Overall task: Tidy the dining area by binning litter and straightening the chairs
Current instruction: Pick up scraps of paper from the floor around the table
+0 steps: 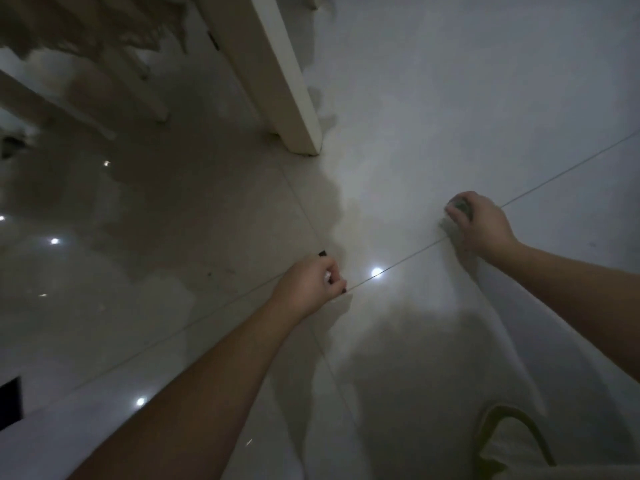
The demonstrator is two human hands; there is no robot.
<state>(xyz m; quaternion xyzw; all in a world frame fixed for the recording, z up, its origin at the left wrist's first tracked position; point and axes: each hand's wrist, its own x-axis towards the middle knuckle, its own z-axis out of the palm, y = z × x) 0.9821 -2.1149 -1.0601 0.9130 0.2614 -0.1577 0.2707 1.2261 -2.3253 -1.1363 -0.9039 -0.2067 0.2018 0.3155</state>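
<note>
Both my hands reach down over the glossy tiled floor. My left hand is closed around a small piece of litter, with a white bit and dark ends showing between the fingers. To the right, my right hand is closed on a small crumpled greyish scrap right at the floor surface. What exactly each piece is stays too blurred to tell. No bin is in view.
A thick white furniture leg stands on the floor at the upper middle, with thinner pale legs behind it to the left. A dark square sits at the left edge. My pale clothing shows at the bottom right.
</note>
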